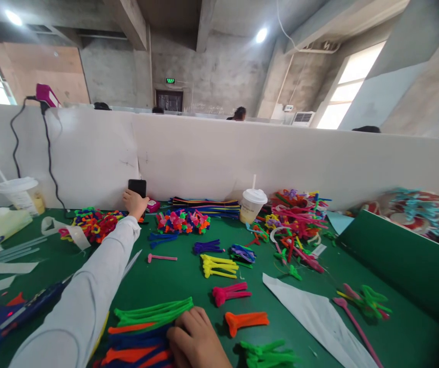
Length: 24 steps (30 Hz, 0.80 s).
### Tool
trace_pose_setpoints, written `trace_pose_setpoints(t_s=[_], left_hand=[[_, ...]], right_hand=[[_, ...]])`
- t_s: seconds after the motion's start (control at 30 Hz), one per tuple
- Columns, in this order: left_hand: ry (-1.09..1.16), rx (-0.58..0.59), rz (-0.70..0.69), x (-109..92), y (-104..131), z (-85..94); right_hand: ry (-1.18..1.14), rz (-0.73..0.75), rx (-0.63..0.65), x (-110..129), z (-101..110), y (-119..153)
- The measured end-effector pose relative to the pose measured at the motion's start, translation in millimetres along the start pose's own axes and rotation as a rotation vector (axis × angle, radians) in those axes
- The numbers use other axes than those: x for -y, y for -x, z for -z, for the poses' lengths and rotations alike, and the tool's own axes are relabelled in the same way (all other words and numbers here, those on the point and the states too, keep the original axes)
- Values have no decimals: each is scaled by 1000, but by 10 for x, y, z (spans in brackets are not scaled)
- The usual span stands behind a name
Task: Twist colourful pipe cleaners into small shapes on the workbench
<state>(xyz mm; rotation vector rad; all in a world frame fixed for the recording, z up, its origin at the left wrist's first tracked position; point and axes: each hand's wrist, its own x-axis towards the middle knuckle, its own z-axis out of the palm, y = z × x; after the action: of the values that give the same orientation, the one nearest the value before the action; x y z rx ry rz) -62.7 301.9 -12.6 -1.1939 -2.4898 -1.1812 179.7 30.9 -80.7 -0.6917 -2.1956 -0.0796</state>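
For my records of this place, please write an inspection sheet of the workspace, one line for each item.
Surface: green table, crowded.
Job's things: fuzzy stems in bundles, yellow, orange and others; a blue tool, perhaps a glue gun, lies at left.
Clutter: two lidded cups with straws, left cup and right cup; a white sheet.
Hands: left hand holds a black device; right hand is on stems at the near edge, grip unclear.
Cables: two, black, hang down the partition from a pink box.
Surroundings: concrete walls, lit lamps, green sign; heads beyond the partition.
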Motion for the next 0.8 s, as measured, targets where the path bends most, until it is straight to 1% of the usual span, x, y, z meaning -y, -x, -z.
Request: trace_pose_setpoints(t_s=[0.27, 0.4, 0.53, 0.6, 0.73, 0.8], left_hand=[[-11, 18, -36, 36, -5, 15], [5, 28, -19, 36, 3, 22], [16, 4, 0, 31, 8, 12], [37, 16, 0, 29, -5, 12], [151, 69, 98, 23, -76, 66], [186, 62, 123, 14, -123, 137]], right_hand=[[0, -6, -13, 0, 2, -1], [20, 0, -12, -2, -2, 4], [33, -2, 9, -5, -10, 11], [28, 1, 6, -4, -9, 11], [20, -4, -20, 4, -3, 6], [14, 0, -22, 7, 2, 3]])
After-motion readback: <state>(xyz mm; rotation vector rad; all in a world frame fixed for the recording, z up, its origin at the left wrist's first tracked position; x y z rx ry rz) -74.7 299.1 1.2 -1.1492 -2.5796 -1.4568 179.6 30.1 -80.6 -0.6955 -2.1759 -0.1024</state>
